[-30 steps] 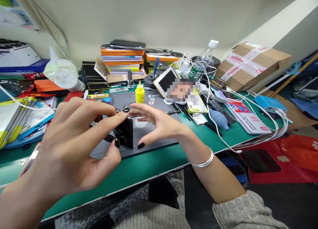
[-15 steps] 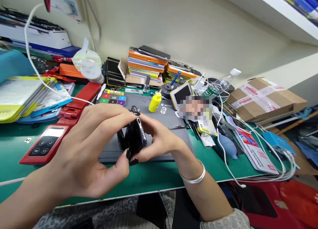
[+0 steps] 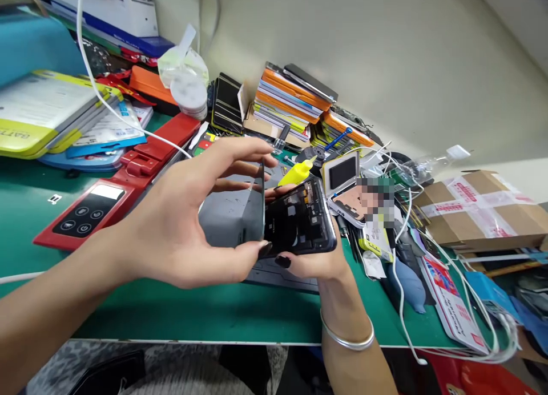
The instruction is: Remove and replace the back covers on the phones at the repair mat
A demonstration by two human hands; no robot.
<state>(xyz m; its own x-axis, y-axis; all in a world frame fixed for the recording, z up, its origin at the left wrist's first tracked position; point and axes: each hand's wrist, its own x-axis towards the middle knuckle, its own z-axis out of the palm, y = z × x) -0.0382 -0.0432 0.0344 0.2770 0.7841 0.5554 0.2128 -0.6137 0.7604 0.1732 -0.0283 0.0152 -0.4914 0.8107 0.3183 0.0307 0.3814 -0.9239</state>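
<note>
My left hand [image 3: 184, 218] grips a thin, glossy phone back cover [image 3: 256, 212] by its edges, thumb below and fingers above. The cover stands nearly upright, tilted away from an opened phone [image 3: 302, 218]. Inside the phone, dark internal parts and small connectors show. My right hand [image 3: 327, 263] is closed around the phone from below, its thumb on the near edge and the other fingers mostly hidden behind it. Both are held above a grey work mat [image 3: 282, 275]. Just past the phone, a yellow squeeze bottle [image 3: 295, 173] is partly covered by the hands.
A red device with a button panel [image 3: 81, 215] lies at left, near yellow-edged packages [image 3: 38, 118]. Stacked boxes [image 3: 291, 98] stand at the back. On the right are a taped cardboard box [image 3: 483, 206], a blue air blower [image 3: 406, 283] and white cables [image 3: 400, 303].
The cover has swung further from the phone, and the phone has turned so its inside faces me. Both hands have shifted right in view, and the camera has tilted.
</note>
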